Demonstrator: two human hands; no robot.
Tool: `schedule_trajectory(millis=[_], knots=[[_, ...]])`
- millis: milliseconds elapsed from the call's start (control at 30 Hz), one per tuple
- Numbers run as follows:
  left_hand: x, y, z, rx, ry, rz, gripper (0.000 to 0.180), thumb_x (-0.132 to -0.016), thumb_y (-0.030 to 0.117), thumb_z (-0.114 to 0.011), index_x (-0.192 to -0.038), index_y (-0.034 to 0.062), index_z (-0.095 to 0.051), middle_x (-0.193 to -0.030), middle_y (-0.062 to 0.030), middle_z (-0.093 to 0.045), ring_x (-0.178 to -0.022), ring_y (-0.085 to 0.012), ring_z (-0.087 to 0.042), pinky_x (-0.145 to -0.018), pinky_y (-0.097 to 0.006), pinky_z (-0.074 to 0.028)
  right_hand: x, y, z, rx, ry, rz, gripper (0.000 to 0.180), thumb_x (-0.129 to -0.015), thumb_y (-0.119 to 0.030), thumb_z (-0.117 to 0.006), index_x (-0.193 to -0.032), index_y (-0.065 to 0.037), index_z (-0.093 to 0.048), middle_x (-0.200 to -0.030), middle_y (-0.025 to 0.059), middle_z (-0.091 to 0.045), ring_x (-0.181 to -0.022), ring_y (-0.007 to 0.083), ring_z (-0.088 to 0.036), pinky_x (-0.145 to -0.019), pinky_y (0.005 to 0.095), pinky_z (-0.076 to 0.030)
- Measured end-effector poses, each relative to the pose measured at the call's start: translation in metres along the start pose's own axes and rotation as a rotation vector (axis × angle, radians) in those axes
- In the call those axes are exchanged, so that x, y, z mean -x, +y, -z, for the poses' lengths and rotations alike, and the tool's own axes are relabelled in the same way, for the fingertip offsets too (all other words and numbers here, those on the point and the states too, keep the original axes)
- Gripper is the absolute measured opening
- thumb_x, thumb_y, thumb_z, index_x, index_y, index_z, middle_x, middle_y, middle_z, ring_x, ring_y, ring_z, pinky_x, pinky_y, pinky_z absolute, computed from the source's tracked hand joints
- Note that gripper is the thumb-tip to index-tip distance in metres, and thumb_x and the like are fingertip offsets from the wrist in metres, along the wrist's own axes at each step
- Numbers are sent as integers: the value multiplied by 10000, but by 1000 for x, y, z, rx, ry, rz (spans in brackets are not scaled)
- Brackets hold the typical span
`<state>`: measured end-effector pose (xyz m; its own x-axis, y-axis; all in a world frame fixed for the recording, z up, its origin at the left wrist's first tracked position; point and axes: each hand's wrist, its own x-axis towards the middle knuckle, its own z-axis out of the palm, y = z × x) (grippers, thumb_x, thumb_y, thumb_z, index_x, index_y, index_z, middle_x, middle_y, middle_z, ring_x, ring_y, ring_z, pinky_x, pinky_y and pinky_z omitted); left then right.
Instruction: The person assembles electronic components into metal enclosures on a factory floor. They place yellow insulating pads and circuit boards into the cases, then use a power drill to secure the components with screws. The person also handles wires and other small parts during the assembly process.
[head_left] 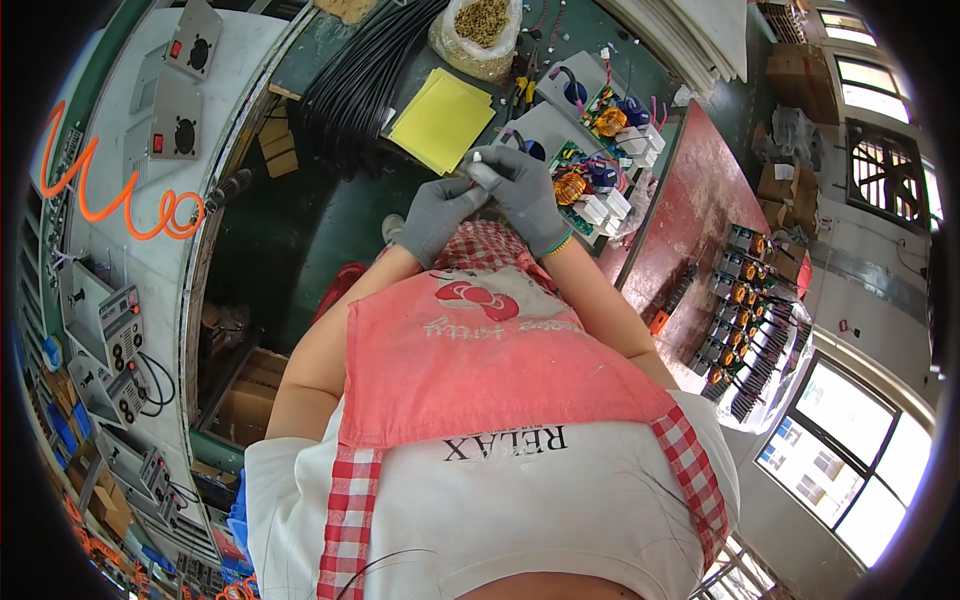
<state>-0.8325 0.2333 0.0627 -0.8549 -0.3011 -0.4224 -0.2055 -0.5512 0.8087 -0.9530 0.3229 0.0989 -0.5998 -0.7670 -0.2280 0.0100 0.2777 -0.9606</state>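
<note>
Fingers of both hands in grey knit gloves, meeting over a small pale grey-white cylindrical part (482,172). Right hand (525,195) wraps it from above and behind, fingers (503,160) curled shut round it; left hand (440,215) comes up from below, fingers (468,193) pressed against the part's lower end, pinching it. Part sits between the two hands, long axis running roughly from upper left to lower right in the view; only its top end shows clear, the rest hidden by glove. What kind of part it is: cannot tell

Right hand is the nearer holder; left only steadies from beneath

Just beyond the right fingers, touching or nearly so: a grey housing with a green circuit board (585,190), copper-wound coil, blue capacitors and white connectors. A second like unit (600,105) lies farther out, past the first. To the left of the fingers, apart: a stack of yellow sheets (440,120). Beyond those, a bundle of black cables (355,85) and a clear bag of small brass-coloured pieces (482,30)

Dark green bench (300,230) carries all this. To the right, well apart, a red board (690,215) with a row of more assembled circuit boards (740,320). Far left, grey cased units (175,110) and an orange coiled hose (120,195)

Nothing lies between the hands and the nearest board; a pink apron (500,350) covers the near foreground
</note>
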Motion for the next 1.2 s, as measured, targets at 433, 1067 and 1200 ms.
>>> schedule_trajectory(millis=[433, 1067, 1200], knots=[[-8, -14, 2, 93, 57, 4, 256, -857, 123, -585, -1073, -3, -639, -901, -36, -641, -738, -79, -540, -660, -222, -442, -105, 11, 190, 1806, -88, -108, 173, -811, -237, -619, -908, -127, -711, -901, 90, -692, -856, 242, -669, -730, 379, -507], [-1, -7, 1, 149, 165, -10, 244, -863, 130, -569, -1035, -32, -633, -852, -63, -633, -679, -83, -536, -601, -207, -439, -142, 22, 172, 1952, -467, -237, 225, -784, -175, -592, -959, -89, -705, -955, 146, -686, -905, 297, -667, -775, 402, -518], [-5, -14, 4, 139, 136, 3, 239, -868, 128, -564, -1035, -30, -631, -867, -68, -641, -685, -84, -545, -604, -207, -439, -148, 20, 165, 1958, -603, -194, 232, -762, -120, -607, -964, -43, -692, -971, 165, -677, -923, 310, -658, -791, 407, -518]])
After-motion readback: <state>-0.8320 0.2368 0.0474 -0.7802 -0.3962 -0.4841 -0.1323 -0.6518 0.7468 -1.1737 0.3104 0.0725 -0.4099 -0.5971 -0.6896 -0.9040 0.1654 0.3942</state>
